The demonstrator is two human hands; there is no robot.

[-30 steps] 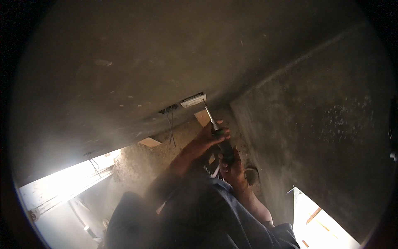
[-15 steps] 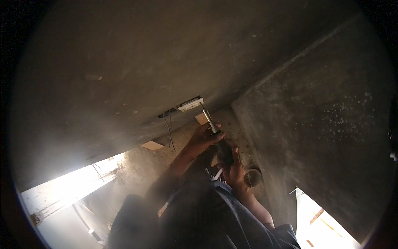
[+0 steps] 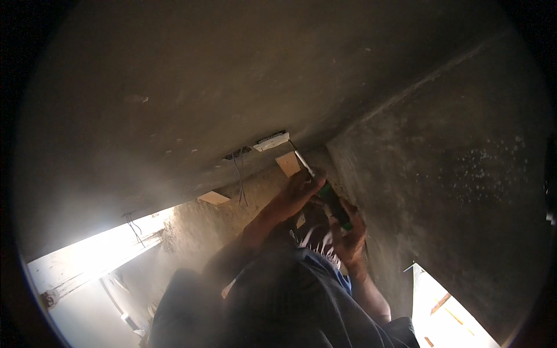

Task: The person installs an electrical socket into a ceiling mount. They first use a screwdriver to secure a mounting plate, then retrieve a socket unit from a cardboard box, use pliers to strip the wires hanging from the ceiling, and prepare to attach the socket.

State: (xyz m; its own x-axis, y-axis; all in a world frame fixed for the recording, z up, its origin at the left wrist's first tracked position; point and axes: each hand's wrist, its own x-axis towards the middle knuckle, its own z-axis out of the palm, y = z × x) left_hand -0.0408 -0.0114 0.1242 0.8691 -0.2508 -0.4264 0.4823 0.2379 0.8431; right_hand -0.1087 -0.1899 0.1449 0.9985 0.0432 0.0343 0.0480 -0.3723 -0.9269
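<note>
One screwdriver (image 3: 335, 206), dark and green handle, pale metal shaft, held two-handed near the middle of the frame.
Left hand (image 3: 306, 187): grasping the tool where shaft meets handle, just right of centre; right hand (image 3: 351, 235): curled about the rear of the handle, lower and farther right. Shaft slants up and left, its tip at the right end of a white plate (image 3: 271, 142); contact cannot be told. Plate: set along a dark slot in a grey wall (image 3: 174, 87), upper centre. Wires (image 3: 239, 182): thin, dark, hanging from a hole (image 3: 237, 154) left of the plate. Flat tan pieces, two: one (image 3: 288, 165) just below the plate, another (image 3: 213, 198) farther left. Bright openings: lower left (image 3: 98, 252) and lower right (image 3: 447, 304).
</note>
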